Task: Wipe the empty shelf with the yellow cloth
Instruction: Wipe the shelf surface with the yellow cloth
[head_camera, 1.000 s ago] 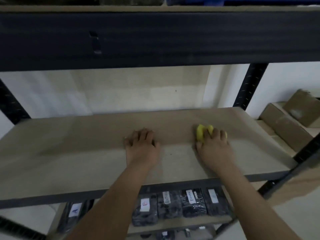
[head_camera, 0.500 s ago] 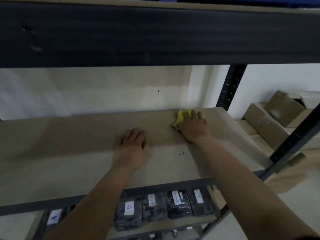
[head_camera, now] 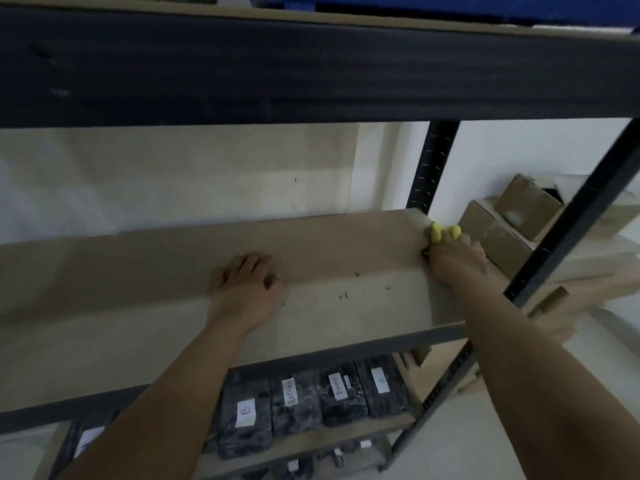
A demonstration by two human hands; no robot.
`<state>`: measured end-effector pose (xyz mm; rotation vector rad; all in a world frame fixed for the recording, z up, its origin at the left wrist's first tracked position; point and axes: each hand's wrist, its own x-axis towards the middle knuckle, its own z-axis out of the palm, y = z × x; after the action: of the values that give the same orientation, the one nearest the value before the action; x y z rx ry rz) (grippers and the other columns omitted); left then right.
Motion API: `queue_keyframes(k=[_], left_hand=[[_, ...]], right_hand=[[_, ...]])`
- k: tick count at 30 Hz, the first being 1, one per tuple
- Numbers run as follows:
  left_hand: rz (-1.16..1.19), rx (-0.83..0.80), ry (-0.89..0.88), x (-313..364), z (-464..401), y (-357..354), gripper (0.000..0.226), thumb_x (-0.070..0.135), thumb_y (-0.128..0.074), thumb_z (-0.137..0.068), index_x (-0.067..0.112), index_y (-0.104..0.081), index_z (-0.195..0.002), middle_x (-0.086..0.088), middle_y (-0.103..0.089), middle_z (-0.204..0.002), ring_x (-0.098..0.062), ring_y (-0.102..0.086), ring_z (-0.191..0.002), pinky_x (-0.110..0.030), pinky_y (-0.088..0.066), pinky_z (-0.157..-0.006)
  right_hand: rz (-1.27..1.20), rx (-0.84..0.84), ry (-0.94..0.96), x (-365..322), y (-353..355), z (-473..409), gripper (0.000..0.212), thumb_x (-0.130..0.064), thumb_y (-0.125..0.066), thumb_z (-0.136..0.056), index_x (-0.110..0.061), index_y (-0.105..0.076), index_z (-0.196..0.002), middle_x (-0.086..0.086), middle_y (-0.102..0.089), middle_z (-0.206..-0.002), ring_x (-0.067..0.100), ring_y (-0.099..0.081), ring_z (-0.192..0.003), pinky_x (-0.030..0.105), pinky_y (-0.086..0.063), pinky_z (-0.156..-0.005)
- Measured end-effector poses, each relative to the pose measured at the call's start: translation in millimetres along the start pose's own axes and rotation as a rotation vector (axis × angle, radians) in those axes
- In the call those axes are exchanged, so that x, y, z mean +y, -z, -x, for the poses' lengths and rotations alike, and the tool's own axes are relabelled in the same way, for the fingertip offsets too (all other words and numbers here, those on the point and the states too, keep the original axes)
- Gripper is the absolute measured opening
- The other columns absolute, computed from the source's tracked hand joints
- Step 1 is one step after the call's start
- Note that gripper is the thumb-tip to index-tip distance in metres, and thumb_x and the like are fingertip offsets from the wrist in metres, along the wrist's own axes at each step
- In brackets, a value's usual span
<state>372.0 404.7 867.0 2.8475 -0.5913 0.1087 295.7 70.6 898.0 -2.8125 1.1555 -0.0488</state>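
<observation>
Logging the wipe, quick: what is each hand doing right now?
Left hand: open, flat on the shelf.
Right hand: holds the yellow cloth at the shelf's far right corner.

Two bare forearms are seen reaching up from the bottom edge, uncovered from the elbow down; no sleeve reaches them within view. The left hand [head_camera: 242, 292] and the right hand [head_camera: 457, 259] are ungloved. The fingers are blurred, so finer detail cannot be made out.
</observation>
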Motion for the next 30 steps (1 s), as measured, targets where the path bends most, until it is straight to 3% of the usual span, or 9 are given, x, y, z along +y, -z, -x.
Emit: queue_keyframes(k=[3,7,10,14,18,21,23,27,30], left_hand=[[0.026,-0.055,-0.020,-2.6,1.9,2.9,0.050,0.042,-0.025,-0.096,0.030,-0.025,-0.145,0.006,-0.019,-0.155,-0.015,-0.011,-0.143,-0.042,-0.011,-0.114],[0.052,-0.071,-0.146,-25.2,20.8,11.2,0.048,0.036,-0.029,-0.099,0.024,-0.030,-0.145,0.001,-0.024,-0.155,-0.019,-0.017,-0.143,-0.036,-0.013,-0.115],[0.059,-0.064,-0.214,-57.0,50.9,22.7,0.051,0.039,-0.024,-0.097,0.020,-0.033,-0.144,-0.001,-0.027,-0.154,-0.020,-0.021,-0.142,-0.033,-0.015,-0.113],[0.096,-0.092,-0.173,-106.8,95.0,39.3,0.046,0.034,-0.026,-0.101,0.020,-0.031,-0.145,-0.001,-0.024,-0.155,-0.016,-0.018,-0.143,-0.029,-0.012,-0.113],[0.069,-0.061,-0.138,-156.6,142.5,55.5,0.046,0.036,-0.024,-0.101,0.026,-0.028,-0.145,0.004,-0.024,-0.155,-0.014,-0.018,-0.143,-0.032,-0.012,-0.114],[0.021,-0.033,-0.105,-191.7,176.7,63.5,0.058,0.044,-0.012,-0.093,0.027,-0.026,-0.146,0.005,-0.024,-0.155,-0.014,-0.018,-0.143,-0.033,-0.012,-0.114],[0.022,0.000,-0.074,-214.2,195.9,65.5,0.060,0.043,-0.011,-0.090,0.028,-0.029,-0.145,0.006,-0.026,-0.154,-0.014,-0.019,-0.143,-0.033,-0.012,-0.114],[0.342,0.253,0.048,-237.8,234.7,76.8,0.041,0.032,-0.031,-0.098,0.016,-0.053,-0.129,-0.005,-0.054,-0.133,-0.024,-0.047,-0.125,-0.034,-0.033,-0.102],[0.678,0.397,0.220,-229.3,255.5,85.4,0.028,0.026,-0.041,-0.099,0.016,-0.060,-0.117,-0.005,-0.064,-0.116,-0.018,-0.059,-0.103,-0.029,-0.043,-0.089]], right_hand=[[0.000,0.013,-0.147,6.2,1.3,39.2,0.049,-0.034,-0.033,-0.093,-0.008,-0.032,-0.134,0.024,-0.036,-0.134,0.042,-0.035,-0.122,0.051,-0.034,-0.103],[-0.006,0.035,-0.148,1.2,-8.7,91.2,0.058,-0.035,-0.039,-0.090,-0.003,-0.026,-0.137,0.030,-0.020,-0.144,0.050,-0.020,-0.130,0.057,-0.025,-0.107],[-0.030,0.067,-0.099,-18.4,-14.8,132.7,0.050,-0.028,-0.038,-0.093,-0.003,-0.031,-0.135,0.030,-0.023,-0.143,0.050,-0.023,-0.130,0.058,-0.023,-0.109],[0.021,0.134,0.149,-72.5,-30.2,187.0,0.045,-0.026,-0.034,-0.093,-0.003,-0.043,-0.130,0.027,-0.034,-0.141,0.048,-0.029,-0.130,0.055,-0.032,-0.104],[0.017,0.130,0.383,-149.8,-35.7,242.4,0.047,-0.027,-0.034,-0.083,-0.002,-0.064,-0.108,0.029,-0.060,-0.116,0.049,-0.056,-0.105,0.053,-0.049,-0.081],[-0.031,0.087,0.510,-208.9,-43.6,280.6,0.046,-0.026,-0.034,-0.095,-0.010,-0.038,-0.138,0.022,-0.033,-0.146,0.042,-0.030,-0.134,0.049,-0.030,-0.106],[-0.057,0.049,0.608,-242.6,-51.1,303.2,0.048,-0.026,-0.033,-0.097,-0.012,-0.028,-0.143,0.017,-0.023,-0.152,0.039,-0.020,-0.139,0.047,-0.021,-0.111],[-0.094,0.007,0.902,-294.5,-53.2,353.2,0.049,-0.023,-0.041,-0.095,-0.016,-0.031,-0.142,0.013,-0.023,-0.153,0.035,-0.020,-0.139,0.045,-0.021,-0.111],[-0.198,-0.048,1.122,-302.4,-48.7,384.7,0.043,-0.016,-0.042,-0.095,-0.017,-0.042,-0.138,0.011,-0.034,-0.149,0.031,-0.028,-0.137,0.046,-0.026,-0.110]])
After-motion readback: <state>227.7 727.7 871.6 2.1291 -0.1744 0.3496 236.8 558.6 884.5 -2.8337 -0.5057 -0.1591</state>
